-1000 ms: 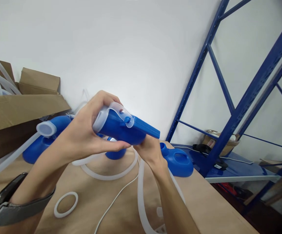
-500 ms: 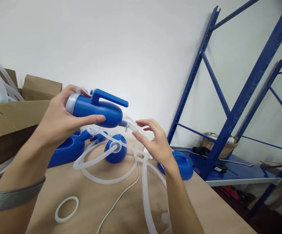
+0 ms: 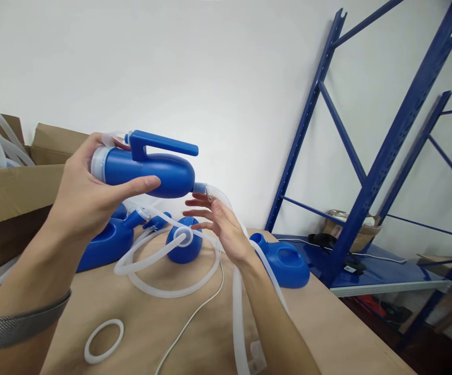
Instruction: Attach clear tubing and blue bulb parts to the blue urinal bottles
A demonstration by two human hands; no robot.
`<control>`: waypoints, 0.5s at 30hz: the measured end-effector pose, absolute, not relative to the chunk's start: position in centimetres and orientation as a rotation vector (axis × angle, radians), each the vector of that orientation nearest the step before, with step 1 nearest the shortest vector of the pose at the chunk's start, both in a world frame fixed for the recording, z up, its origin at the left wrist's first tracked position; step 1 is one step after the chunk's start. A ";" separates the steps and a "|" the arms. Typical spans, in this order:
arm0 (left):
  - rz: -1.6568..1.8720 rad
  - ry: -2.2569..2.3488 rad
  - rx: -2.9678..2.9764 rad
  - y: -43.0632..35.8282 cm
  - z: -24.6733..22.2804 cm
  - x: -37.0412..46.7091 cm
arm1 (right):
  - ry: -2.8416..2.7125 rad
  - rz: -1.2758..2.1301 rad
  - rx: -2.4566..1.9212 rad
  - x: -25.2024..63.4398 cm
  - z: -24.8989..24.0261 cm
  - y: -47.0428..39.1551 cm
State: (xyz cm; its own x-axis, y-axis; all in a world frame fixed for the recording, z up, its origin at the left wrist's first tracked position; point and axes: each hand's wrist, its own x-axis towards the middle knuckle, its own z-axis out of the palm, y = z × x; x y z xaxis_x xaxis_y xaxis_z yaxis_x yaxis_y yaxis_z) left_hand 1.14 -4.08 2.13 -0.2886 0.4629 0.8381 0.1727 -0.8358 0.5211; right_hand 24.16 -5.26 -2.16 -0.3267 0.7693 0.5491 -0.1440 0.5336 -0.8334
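My left hand [image 3: 89, 187] is wrapped round a blue plastic urinal cup [image 3: 151, 172] with a handle on top, held sideways above the table. A translucent rim faces left; the narrow spout points right. A translucent hose [image 3: 218, 196] runs from the spout, with a thin wire hose clip [image 3: 209, 191] at the joint. Just below the joint, my right hand [image 3: 226, 226] has its fingers spread and thumb close to the clip. Whether its fingertips touch the hose is hard to see. Underneath, a blue bottle [image 3: 184, 249] with a hose in its neck stands on the table [image 3: 163, 328].
Another blue bottle [image 3: 290, 266] lies at the right, and one more [image 3: 111, 240] at the left. A white ring [image 3: 104, 341] and a thin white cable [image 3: 189, 319] lie in front. Cardboard boxes [image 3: 19, 187] stand left; blue shelving [image 3: 390, 140] rises right.
My right hand has moved left and turned, its fingers now spread under the spout. The urinal cup has shifted slightly left and levelled out. The right-hand bottle's neck now shows.
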 end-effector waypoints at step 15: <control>2.245 0.894 1.890 -4.4 2.2 1.3 | -1.463 0.894 -0.420 22.0 -3.3 -4.9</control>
